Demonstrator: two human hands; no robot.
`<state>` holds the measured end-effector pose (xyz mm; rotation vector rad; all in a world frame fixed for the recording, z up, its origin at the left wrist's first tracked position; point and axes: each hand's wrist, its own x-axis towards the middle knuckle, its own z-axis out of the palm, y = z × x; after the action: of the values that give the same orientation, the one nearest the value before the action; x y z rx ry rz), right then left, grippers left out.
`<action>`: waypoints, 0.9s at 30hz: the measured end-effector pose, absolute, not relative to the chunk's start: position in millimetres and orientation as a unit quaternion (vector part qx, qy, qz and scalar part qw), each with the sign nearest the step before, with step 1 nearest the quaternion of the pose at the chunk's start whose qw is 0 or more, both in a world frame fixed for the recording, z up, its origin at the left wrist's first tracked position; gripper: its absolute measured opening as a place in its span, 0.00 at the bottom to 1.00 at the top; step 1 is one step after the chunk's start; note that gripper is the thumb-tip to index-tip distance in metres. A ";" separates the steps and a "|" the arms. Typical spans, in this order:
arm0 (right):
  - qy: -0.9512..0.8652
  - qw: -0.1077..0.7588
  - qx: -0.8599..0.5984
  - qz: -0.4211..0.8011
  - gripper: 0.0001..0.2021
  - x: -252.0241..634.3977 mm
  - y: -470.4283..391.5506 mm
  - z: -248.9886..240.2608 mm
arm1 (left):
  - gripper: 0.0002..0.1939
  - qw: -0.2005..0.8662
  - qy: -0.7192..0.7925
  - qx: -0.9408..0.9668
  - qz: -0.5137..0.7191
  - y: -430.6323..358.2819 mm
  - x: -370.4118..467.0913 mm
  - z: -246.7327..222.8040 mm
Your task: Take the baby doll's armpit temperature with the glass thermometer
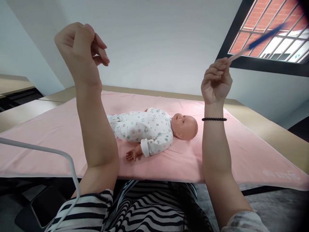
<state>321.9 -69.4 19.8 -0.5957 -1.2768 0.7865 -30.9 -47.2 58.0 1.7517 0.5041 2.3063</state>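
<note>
My right hand (217, 80) is raised at the right, closed on a thin stick with a pale shaft and a blue end (263, 38), smeared by motion. The stick slants up to the right in front of the window. High at the left, my left hand (78, 48) is bent at the wrist with its fingers curled and thumb pressed in; whatever it might hold is hidden. Between my forearms lies a baby doll (145, 127) on its back, head to the right, in a white patterned outfit. Neither hand touches it. My left forearm hides its feet.
A pink cloth (183, 161) covers much of the wooden table (270, 129). A grey cable or tube (48, 148) curves across the lower left. Behind the table stand a pale wall (154, 48) and a barred window (265, 42). A dark seat (48, 206) is below left.
</note>
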 end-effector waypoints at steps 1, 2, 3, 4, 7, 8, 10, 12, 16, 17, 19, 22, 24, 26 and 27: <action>-0.570 0.687 -0.280 0.353 0.14 321.5 -68.7 20.8 | 0.14 0.102 0.175 0.593 0.779 -47.2 -30.3 58.2; -0.576 0.670 -0.306 0.354 0.16 321.4 -68.0 21.5 | 0.14 0.101 0.180 0.591 0.780 -46.7 -29.7 58.6; -0.586 0.647 -0.335 0.353 0.17 321.4 -67.1 22.1 | 0.14 0.100 0.186 0.591 0.778 -45.9 -29.2 59.0; -0.598 0.624 -0.361 0.350 0.18 321.4 -66.2 22.3 | 0.14 0.097 0.194 0.590 0.777 -44.7 -28.7 59.4; -0.636 0.578 -0.400 0.320 0.18 319.9 -62.9 20.9 | 0.15 0.087 0.212 0.584 0.778 -40.4 -29.4 60.4; -0.647 0.566 -0.406 0.310 0.18 318.6 -61.5 19.6 | 0.15 0.088 0.209 0.588 0.776 -39.0 -30.4 60.4; -0.659 0.554 -0.408 0.303 0.17 315.3 -58.5 15.6 | 0.14 0.088 0.202 0.597 0.772 -37.0 -33.0 60.0; -0.661 0.547 -0.409 0.311 0.16 312.3 -55.7 10.9 | 0.14 0.092 0.197 0.604 0.766 -37.2 -35.2 59.0; -0.655 0.567 -0.369 0.338 0.16 311.7 -55.0 6.9 | 0.13 0.123 0.215 0.649 0.720 -45.5 -34.8 55.3; -0.649 0.587 -0.341 0.343 0.16 312.5 -56.1 7.5 | 0.12 0.127 0.223 0.665 0.702 -48.4 -33.6 54.3; -0.636 0.624 -0.293 0.347 0.17 314.3 -59.3 10.1 | 0.12 0.126 0.226 0.686 0.680 -53.4 -30.5 52.4; -0.646 0.591 -0.328 0.355 0.16 316.6 -63.3 13.8 | 0.14 0.122 0.217 0.691 0.679 -56.3 -26.9 51.0; -0.656 0.556 -0.363 0.359 0.16 318.5 -63.8 14.8 | 0.14 0.117 0.226 0.690 0.677 -55.6 -26.4 50.9; -0.644 0.592 -0.334 0.351 0.16 321.2 -63.1 15.1 | 0.13 0.108 0.236 0.688 0.678 -54.1 -27.3 50.9; -0.632 0.627 -0.299 0.343 0.16 322.6 -62.6 15.1 | 0.13 0.104 0.239 0.685 0.680 -53.5 -27.9 50.9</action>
<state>322.6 -62.6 15.1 -0.6858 -1.4492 0.7876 -27.9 -53.5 50.9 2.0205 0.7036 2.0064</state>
